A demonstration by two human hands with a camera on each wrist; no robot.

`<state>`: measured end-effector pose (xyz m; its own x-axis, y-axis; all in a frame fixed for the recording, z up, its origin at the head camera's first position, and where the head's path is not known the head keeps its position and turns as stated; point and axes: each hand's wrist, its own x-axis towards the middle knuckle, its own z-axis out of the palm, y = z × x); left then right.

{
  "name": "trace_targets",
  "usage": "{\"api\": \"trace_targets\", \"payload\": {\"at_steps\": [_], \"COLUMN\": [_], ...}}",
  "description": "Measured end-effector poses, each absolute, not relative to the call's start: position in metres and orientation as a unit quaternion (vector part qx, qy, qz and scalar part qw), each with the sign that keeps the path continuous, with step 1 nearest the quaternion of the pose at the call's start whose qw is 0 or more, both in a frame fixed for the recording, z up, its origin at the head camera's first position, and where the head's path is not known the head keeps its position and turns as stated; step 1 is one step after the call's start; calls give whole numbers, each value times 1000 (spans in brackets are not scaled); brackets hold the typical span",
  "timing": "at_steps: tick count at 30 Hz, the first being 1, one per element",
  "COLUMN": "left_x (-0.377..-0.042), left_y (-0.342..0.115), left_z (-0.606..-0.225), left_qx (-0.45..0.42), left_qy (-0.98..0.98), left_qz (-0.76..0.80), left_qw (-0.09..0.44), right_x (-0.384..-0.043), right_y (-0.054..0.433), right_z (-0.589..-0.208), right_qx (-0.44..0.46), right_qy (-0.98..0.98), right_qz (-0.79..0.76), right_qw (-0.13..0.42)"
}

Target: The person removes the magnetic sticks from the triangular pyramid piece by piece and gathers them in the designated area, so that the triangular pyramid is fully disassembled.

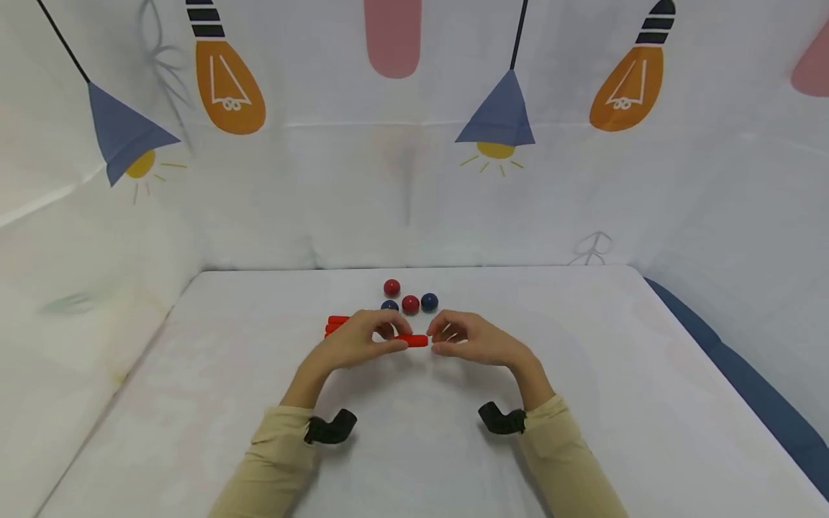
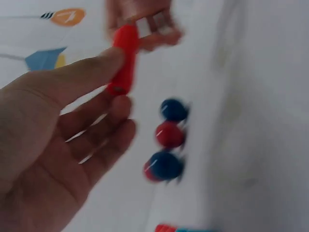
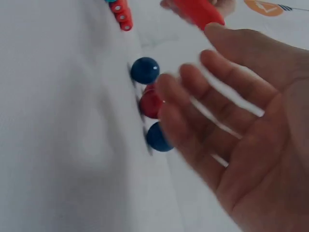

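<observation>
My left hand (image 1: 363, 337) pinches a short red stick (image 1: 417, 340) between thumb and fingers, above the white table. In the left wrist view the red stick (image 2: 126, 60) points away from the thumb toward the other hand. Close to the stick's right end is my right hand (image 1: 476, 338), its fingers loosely bent and nothing gripped. In the right wrist view its thumb lies near the end of the red stick (image 3: 200, 10); whether they touch I cannot tell. Just beyond both hands lie two red balls (image 1: 411, 305) and two blue balls (image 1: 429, 302).
More red sticks (image 1: 336, 321) lie side by side left of the balls, partly behind the left hand. A blue piece (image 2: 193, 230) shows beside them in the left wrist view. A white printed curtain (image 1: 337, 187) hangs behind the table (image 1: 414, 453).
</observation>
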<state>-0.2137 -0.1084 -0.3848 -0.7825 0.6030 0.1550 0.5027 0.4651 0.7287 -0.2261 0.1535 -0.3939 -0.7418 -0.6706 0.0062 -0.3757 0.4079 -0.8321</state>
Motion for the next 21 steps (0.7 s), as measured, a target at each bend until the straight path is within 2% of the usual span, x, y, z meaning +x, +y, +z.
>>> {"api": "trace_targets", "payload": {"at_steps": [5,11,21], "left_x": [-216,-216,-213], "left_y": [-144,-174,-181], "left_z": [-373,-370,-372], "left_qx": [282,237,203], "left_qy": [889,912,921], "left_qz": [344,295,261], "left_qw": [113,158,207], "right_x": [-224,-226,-225], "right_y": [158,163,165], "right_z": [-399,-406,-409], "right_qx": [-286,-267,-276], "right_qy": [871,879,874], "right_qz": [-342,-327,-331], "right_qw": [207,221,223]}}
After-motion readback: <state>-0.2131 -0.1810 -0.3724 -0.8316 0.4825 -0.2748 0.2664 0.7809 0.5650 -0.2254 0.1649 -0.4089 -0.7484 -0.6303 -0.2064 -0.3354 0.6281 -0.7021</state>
